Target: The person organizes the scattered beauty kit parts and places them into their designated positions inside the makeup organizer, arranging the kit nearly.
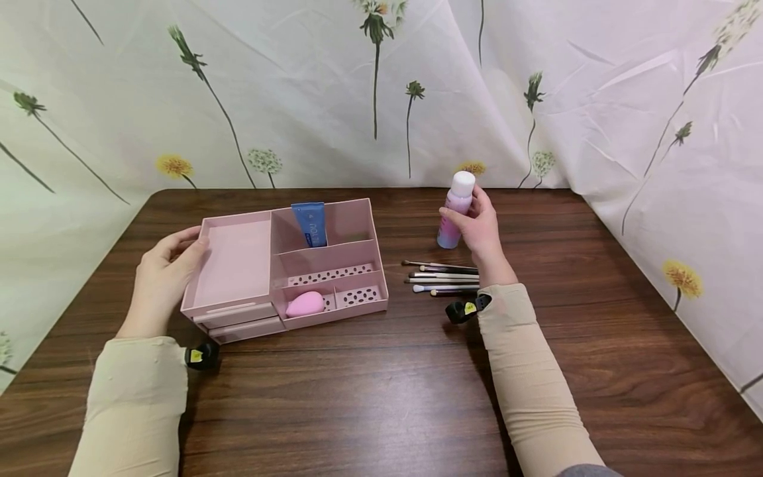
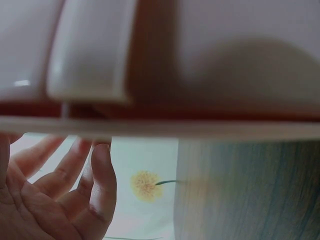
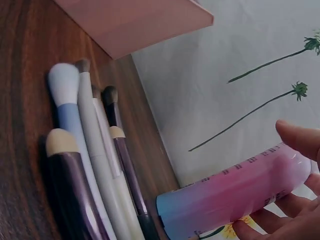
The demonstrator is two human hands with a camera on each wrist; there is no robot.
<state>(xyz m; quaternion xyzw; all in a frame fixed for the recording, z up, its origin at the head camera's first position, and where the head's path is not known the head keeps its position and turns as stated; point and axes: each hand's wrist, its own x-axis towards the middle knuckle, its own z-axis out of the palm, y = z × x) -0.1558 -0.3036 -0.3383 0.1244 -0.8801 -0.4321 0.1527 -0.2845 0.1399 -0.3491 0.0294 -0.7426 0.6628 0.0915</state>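
My right hand (image 1: 483,228) holds a small pink-to-blue bottle (image 1: 453,215) with a white cap, thumb on one side and fingers on the other. In the head view it leans slightly, beyond several makeup brushes (image 1: 444,278). The right wrist view shows the bottle's blue base (image 3: 172,217) close to the brush handles. At the left, my left hand (image 1: 163,271) touches the side of a pink desk organizer (image 1: 235,258) with relaxed fingers. A blue tube (image 1: 311,225) stands in the organizer's rear compartment; a pink makeup sponge (image 1: 305,304) lies in a front one.
Two drawers (image 1: 244,322) form the organizer's left front. Everything stands on a dark wooden table (image 1: 381,397). A white flower-print cloth (image 1: 334,99) hangs behind the table and along its sides. Each wrist wears a small black camera.
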